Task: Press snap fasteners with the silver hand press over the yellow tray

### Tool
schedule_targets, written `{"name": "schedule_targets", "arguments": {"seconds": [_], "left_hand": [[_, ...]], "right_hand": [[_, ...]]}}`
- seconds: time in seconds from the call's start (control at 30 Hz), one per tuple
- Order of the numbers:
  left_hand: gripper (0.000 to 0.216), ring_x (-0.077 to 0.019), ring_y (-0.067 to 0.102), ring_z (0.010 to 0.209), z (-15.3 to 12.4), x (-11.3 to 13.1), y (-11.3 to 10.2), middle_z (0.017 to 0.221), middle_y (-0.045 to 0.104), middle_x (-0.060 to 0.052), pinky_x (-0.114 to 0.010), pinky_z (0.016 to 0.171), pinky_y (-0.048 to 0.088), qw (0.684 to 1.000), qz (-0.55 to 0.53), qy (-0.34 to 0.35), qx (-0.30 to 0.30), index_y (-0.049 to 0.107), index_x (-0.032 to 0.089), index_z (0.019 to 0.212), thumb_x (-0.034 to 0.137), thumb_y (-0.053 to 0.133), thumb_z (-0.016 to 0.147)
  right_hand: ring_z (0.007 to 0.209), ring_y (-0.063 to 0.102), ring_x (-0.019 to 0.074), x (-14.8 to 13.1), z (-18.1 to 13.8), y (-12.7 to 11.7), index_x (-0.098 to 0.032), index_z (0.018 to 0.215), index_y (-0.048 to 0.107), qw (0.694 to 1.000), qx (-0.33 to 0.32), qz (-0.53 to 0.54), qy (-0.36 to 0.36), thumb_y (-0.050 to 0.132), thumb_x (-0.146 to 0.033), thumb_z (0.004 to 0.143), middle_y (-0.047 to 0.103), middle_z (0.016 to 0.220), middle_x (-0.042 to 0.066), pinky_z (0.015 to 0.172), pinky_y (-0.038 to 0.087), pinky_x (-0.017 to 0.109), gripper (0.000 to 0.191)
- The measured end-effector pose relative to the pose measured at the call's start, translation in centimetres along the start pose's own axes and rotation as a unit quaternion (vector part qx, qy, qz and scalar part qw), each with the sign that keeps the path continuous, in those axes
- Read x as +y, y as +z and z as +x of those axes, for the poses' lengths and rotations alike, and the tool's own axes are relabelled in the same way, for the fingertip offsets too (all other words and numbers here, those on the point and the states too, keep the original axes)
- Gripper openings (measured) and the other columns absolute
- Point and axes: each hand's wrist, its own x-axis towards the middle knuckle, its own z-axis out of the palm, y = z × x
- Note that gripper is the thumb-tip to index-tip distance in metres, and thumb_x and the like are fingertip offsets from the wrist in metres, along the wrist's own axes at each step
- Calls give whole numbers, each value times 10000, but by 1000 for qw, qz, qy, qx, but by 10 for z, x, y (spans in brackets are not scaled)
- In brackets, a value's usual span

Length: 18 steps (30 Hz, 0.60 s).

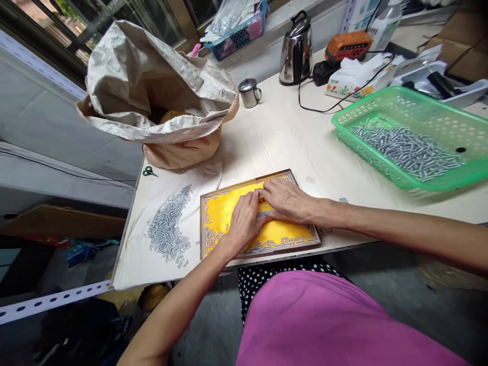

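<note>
Both hands meet over a shallow tray (219, 209) with a yellow bottom and a brown rim. My left hand (244, 217) has its fingers bent and pressed together near the tray's middle. Touching or almost touching it, my right hand (286, 200) is closed too, its fingertips pointing left. What they pinch is hidden by the fingers; a thin greyish strip shows between the hands. Small silvery metal pins (213, 238) lie scattered along the tray's edges, thickest at the lower left and along the near side.
Left of the tray, a heap of metal pins (168, 226) lies on white cloth (133, 264), near small scissors (149, 171). Behind stands an open woven sack (183, 152). A green basket (404, 183) at right holds more pins. A metal mug (249, 94) and kettle (296, 51) stand farther back.
</note>
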Motion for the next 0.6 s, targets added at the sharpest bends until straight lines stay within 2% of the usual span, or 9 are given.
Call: {"name": "schedule_targets", "arguments": {"seconds": [0.07,0.13,0.23,0.3,0.4,0.47,0.57,0.6], "left_hand": [[555,-282,530,1137,8,2,-1,1259,583,-145,-447,969,483,999,15,0,-35,432,145,1354,273,648,859],[514,-280,534,1110,11,3,-3,1222,601,-144,-436,961,480,998,36,-7,-49,455,125,1327,250,635,863],[295,-265,551,1049,8,4,-6,1114,641,-122,-405,923,480,997,46,-16,-55,559,146,1181,231,578,899],[164,-255,561,1013,6,4,-6,1049,656,-111,-377,884,481,997,40,-25,-63,607,166,1057,237,549,922],[149,-252,570,993,3,-2,-4,1020,665,-115,-355,855,474,996,31,-43,-73,632,168,988,278,547,935],[203,-255,573,1000,4,-11,-3,1030,665,-115,-352,855,470,996,20,-52,-70,640,168,1029,328,588,916],[378,-268,580,1011,8,-29,-6,1055,658,-109,-350,859,469,995,-16,-50,-89,641,168,1121,381,711,817],[403,-265,587,1005,10,-35,-8,1057,657,-103,-342,857,469,993,-33,-47,-102,647,172,1131,374,732,792]], "right_hand": [[957,497,283,-6,0,-2,-74,1167,550,1000,-13,-19,13,649,-372,850,591,1101,168,801,383,383,447],[947,519,281,-9,1,-2,-73,1163,558,998,-35,-34,31,621,-296,872,615,1074,165,782,389,379,372],[857,554,237,-10,2,4,-117,1065,600,997,-62,-41,19,493,-153,936,646,952,117,716,379,350,171],[798,563,212,-10,2,9,-145,993,612,997,-71,-38,-3,450,-131,959,650,894,92,672,364,333,166],[762,566,204,-10,2,17,-157,958,613,997,-68,-26,-5,464,-209,984,654,862,78,639,359,324,160],[799,572,217,-12,2,22,-143,1034,608,999,-43,-17,3,479,-316,994,656,890,85,672,385,333,219],[989,554,268,-15,-1,29,-112,1231,541,999,29,-21,-5,505,-474,967,635,1082,144,811,408,382,450],[1053,529,281,-16,-2,31,-117,1251,530,998,45,-26,-18,512,-469,964,612,1150,159,851,397,398,455]]}}
